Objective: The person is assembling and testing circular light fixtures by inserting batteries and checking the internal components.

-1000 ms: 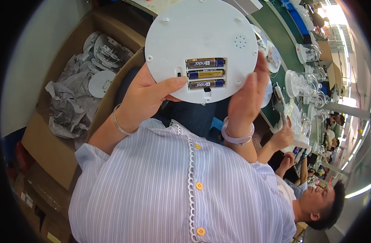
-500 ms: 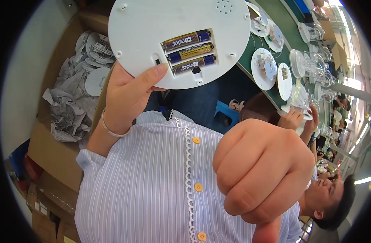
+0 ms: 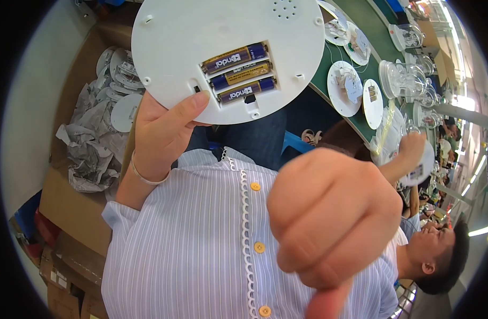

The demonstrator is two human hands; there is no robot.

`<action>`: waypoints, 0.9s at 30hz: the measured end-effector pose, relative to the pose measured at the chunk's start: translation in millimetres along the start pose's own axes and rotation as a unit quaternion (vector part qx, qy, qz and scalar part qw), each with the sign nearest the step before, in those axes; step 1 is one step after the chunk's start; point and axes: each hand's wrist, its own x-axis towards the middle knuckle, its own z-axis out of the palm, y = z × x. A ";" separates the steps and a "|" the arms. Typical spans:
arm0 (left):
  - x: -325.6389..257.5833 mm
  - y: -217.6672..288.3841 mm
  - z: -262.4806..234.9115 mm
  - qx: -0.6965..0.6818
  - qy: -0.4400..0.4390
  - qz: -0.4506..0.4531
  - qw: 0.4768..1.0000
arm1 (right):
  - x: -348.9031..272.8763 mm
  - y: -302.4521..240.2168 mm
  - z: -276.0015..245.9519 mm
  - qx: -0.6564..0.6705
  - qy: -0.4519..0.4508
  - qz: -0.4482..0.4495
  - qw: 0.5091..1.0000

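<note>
So, a long green workbench (image 3: 361, 16) is being seen running along the upper right, and it's being crowded with white round bases (image 3: 344, 87) and clear plastic domes (image 3: 401, 80) laid out in a row. Beyond it the room is being lit hard from the right, with strip lights showing near the rim. Off to the left, an open cardboard box (image 3: 73, 207) is being filled with crumpled grey paper (image 3: 89, 154) and more white discs (image 3: 124, 111), and further cartons are being stacked at the lower left.

Up top, a white round disc (image 3: 201, 48) is being held by the left hand (image 3: 164, 133), back side facing the camera, above the lap and just in front of the striped shirt (image 3: 201, 250). Its lower left edge is being pinched, with the thumb pressed flat on the back right beside the open battery bay; the other fingers are being hidden behind it. Three batteries (image 3: 238, 73) are being shown sitting side by side in that bay, no cover on it.

The right hand (image 3: 329, 223) is being held very close to the camera, curled tight into a fist; whether anything is being gripped inside can't be told.

Open room is being left only between the disc and the bench edge, where dark trousers are showing. Another person (image 3: 435, 250) is being seen at the lower right, holding a similar disc.
</note>
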 end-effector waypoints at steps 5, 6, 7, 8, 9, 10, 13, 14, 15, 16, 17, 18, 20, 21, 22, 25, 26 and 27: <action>-0.6 4.0 -6.3 -0.039 0.000 -0.017 0.999 | -10.6 -1.3 -35.3 -0.381 0.047 -0.063 0.921; -0.2 5.7 -5.6 -0.041 -0.001 -0.015 0.999 | -14.9 0.9 -43.5 -0.488 0.126 -0.080 0.860; 3.6 5.0 -2.7 -0.044 -0.015 -0.019 0.999 | -23.4 13.2 -45.6 -0.454 0.278 -0.090 0.842; 3.9 3.3 -1.2 -0.046 -0.017 -0.013 0.999 | -26.1 21.5 -50.0 -0.448 0.314 -0.051 0.836; 4.0 1.8 1.5 -0.045 -0.014 -0.007 0.999 | -28.9 26.3 -53.7 -0.442 0.348 -0.012 0.827; 3.6 1.1 3.8 -0.064 -0.003 -0.017 0.998 | -32.8 27.8 -54.4 -0.376 0.326 0.044 0.866; 3.5 2.7 6.6 -0.081 0.012 -0.038 0.996 | -34.1 32.3 -44.4 -0.185 0.321 0.108 0.922; 3.3 3.2 6.9 -0.079 0.016 -0.049 0.996 | -34.8 31.9 -43.5 -0.186 0.321 0.107 0.922; 2.7 3.0 5.4 -0.079 0.016 -0.049 0.996 | -35.3 31.7 -42.6 -0.182 0.308 0.103 0.928; 2.3 3.1 2.6 -0.088 -0.009 -0.058 0.994 | -35.0 32.4 -42.0 -0.177 0.294 0.098 0.934; 2.0 3.4 0.3 -0.097 -0.033 -0.067 0.992 | -35.3 32.9 -42.4 -0.175 0.292 0.099 0.935; 1.7 3.8 -1.3 -0.097 -0.030 -0.065 0.993 | -36.2 33.0 -43.6 -0.165 0.300 0.109 0.933; 1.0 5.1 -3.0 -0.108 -0.072 -0.075 0.989 | -37.0 30.5 -45.5 -0.160 0.333 0.139 0.919; 1.0 7.5 -1.4 -0.102 -0.078 -0.079 0.989 | -36.9 30.4 -45.3 -0.158 0.330 0.142 0.920; 0.5 9.0 0.6 -0.103 -0.073 -0.077 0.989 | -37.2 30.9 -45.9 -0.146 0.341 0.147 0.917; -1.0 9.7 4.0 -0.065 -0.050 -0.096 0.992 | -41.4 36.5 -49.1 -0.131 0.357 0.151 0.912; -0.9 9.0 4.3 -0.059 -0.044 -0.093 0.993 | -42.5 38.1 -50.5 -0.132 0.363 0.160 0.908; -0.8 8.3 4.4 -0.052 -0.039 -0.090 0.994 | -43.3 39.8 -51.9 -0.133 0.369 0.169 0.904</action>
